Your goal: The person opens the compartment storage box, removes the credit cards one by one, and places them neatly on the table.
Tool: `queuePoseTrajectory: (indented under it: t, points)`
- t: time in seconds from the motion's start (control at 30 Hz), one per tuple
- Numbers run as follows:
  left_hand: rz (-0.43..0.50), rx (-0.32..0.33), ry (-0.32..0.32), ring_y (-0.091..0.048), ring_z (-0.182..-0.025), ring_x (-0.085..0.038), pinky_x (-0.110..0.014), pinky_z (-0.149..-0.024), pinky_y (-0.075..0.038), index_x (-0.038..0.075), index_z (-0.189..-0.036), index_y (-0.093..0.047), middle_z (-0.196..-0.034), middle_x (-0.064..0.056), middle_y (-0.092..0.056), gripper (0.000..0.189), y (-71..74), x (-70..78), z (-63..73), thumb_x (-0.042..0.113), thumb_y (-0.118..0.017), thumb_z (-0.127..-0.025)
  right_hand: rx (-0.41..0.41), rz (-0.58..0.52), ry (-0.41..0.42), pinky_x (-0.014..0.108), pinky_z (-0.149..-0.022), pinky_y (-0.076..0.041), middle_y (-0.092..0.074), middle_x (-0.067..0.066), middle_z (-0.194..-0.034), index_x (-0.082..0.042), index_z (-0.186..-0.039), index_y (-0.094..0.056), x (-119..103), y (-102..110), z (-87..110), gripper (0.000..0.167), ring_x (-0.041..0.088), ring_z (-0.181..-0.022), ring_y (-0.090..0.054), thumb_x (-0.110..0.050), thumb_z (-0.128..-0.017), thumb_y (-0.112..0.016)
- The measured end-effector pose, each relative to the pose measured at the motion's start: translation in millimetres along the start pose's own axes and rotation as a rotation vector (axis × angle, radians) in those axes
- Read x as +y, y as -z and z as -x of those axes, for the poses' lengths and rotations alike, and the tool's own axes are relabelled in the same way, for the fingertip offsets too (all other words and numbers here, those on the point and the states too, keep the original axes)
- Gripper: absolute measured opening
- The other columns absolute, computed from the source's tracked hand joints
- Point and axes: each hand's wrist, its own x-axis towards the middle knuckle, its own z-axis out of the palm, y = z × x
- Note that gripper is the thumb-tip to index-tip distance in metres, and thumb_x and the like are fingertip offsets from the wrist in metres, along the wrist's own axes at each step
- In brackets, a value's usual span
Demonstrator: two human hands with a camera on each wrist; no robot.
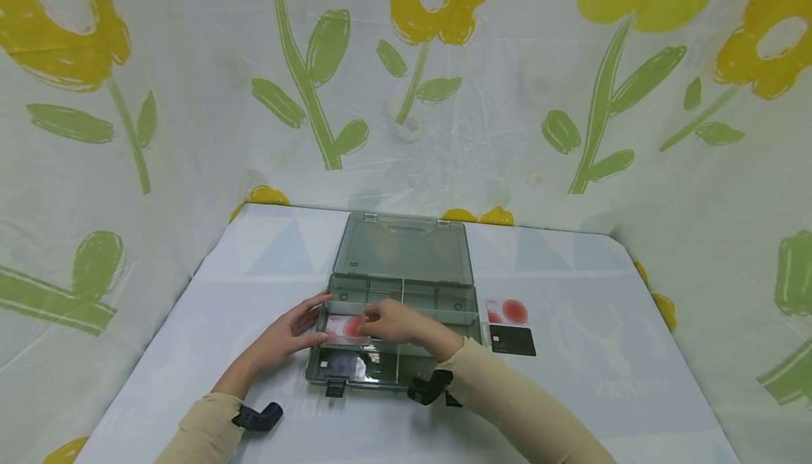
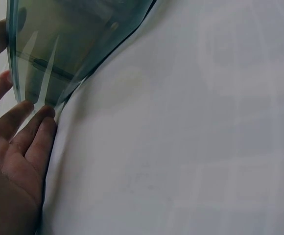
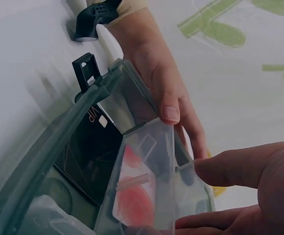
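Observation:
A grey see-through compartment box (image 1: 438,295) stands with its lid (image 1: 406,245) laid back. In its middle-left compartment lies a white card with red circles (image 1: 339,325). My right hand (image 1: 406,323) reaches over the box, fingertips at the card's right end; in the right wrist view its thumb (image 3: 235,166) and fingers stand apart beside a clear divider (image 3: 156,147). My left hand (image 1: 285,333), fingers spread, rests against the box's left side, thumb near the card's left end. A black VIP card (image 3: 90,152) lies in the front-left compartment.
Right of the box, another white-and-red card (image 1: 507,311) lies above a black VIP card (image 1: 514,340) on the white table (image 1: 596,393). Two dark latches (image 1: 335,388) stick out at the box's front. A flower-patterned sheet (image 1: 469,147) encloses the table.

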Motion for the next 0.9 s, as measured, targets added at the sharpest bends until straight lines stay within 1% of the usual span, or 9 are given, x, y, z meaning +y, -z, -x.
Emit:
queuePoseTrajectory:
  t: [0.03, 0.1, 0.17, 0.33, 0.5, 0.77, 0.9]
  points:
    - [-0.002, 0.002, 0.003, -0.029, -0.149, -0.043, -0.048, -0.119, -0.029, 0.022, -0.158, -0.038, -0.168, -0.013, -0.021, 0.074, -0.1, 0.1, -0.1, 0.026, -0.075, -0.094, -0.001, -0.015, -0.007, 0.037, -0.084, -0.057, -0.070, 0.011, -0.117, 0.002, -0.126, -0.067, 0.3, -0.5, 0.1, 0.038, 0.020, -0.102, -0.065, -0.024, -0.100, -0.062]
    - [-0.008, 0.003, 0.010, -0.029, -0.149, -0.043, -0.050, -0.119, -0.029, 0.022, -0.158, -0.037, -0.168, -0.013, -0.021, 0.074, -0.4, 0.1, -0.2, 0.028, -0.075, -0.094, -0.004, -0.045, -0.016, 0.045, -0.098, -0.056, -0.064, 0.017, -0.134, 0.005, -0.137, -0.060, 1.2, -1.5, 0.2, 0.047, 0.027, -0.120, -0.062, -0.025, -0.100, -0.062]
    - [-0.008, 0.004, 0.012, -0.028, -0.149, -0.044, -0.049, -0.119, -0.029, 0.022, -0.158, -0.038, -0.168, -0.013, -0.021, 0.074, -0.5, -0.4, -0.4, 0.028, -0.075, -0.094, -0.012, -0.084, -0.024, 0.049, -0.103, -0.053, -0.060, 0.020, -0.139, 0.006, -0.140, -0.056, 1.8, -2.0, 0.3, 0.051, 0.032, -0.127, -0.058, -0.026, -0.101, -0.062]
    - [0.002, 0.005, 0.012, -0.028, -0.149, -0.043, -0.048, -0.119, -0.029, 0.022, -0.158, -0.038, -0.168, -0.013, -0.021, 0.074, -0.4, -1.1, -0.4, 0.028, -0.075, -0.094, -0.015, -0.130, -0.046, 0.051, -0.104, -0.052, -0.059, 0.020, -0.141, 0.006, -0.142, -0.054, 2.8, -2.1, 0.9, 0.053, 0.033, -0.129, -0.057, -0.027, -0.102, -0.061]
    - [0.005, -0.002, 0.010, -0.028, -0.149, -0.043, -0.049, -0.119, -0.029, 0.025, -0.157, -0.038, -0.168, -0.013, -0.022, 0.073, 0.3, -1.2, -0.5, 0.027, -0.075, -0.095, -0.024, -0.184, -0.086, 0.054, -0.106, -0.050, -0.055, 0.023, -0.143, 0.009, -0.145, -0.049, 1.7, -2.1, 4.3, 0.059, 0.037, -0.130, -0.055, -0.029, -0.101, -0.061]
    - [-0.011, -0.003, -0.003, -0.029, -0.149, -0.042, -0.047, -0.119, -0.029, 0.026, -0.157, -0.038, -0.168, -0.012, -0.022, 0.072, 1.6, -1.9, -0.2, 0.027, -0.074, -0.095, -0.064, -0.284, -0.090, 0.055, -0.109, -0.047, -0.049, 0.025, -0.149, 0.011, -0.147, -0.044, 5.5, -0.2, 5.4, 0.063, 0.038, -0.134, -0.051, -0.029, -0.101, -0.061]
    - [-0.009, -0.003, -0.010, -0.029, -0.149, -0.042, -0.046, -0.118, -0.029, 0.024, -0.157, -0.038, -0.168, -0.013, -0.022, 0.072, 1.4, -1.5, 0.3, 0.027, -0.074, -0.095, -0.065, -0.336, -0.086, 0.055, -0.111, -0.046, -0.051, 0.024, -0.146, 0.012, -0.145, -0.045, 7.0, -0.7, 5.2, 0.061, 0.037, -0.133, -0.053, -0.027, -0.101, -0.061]
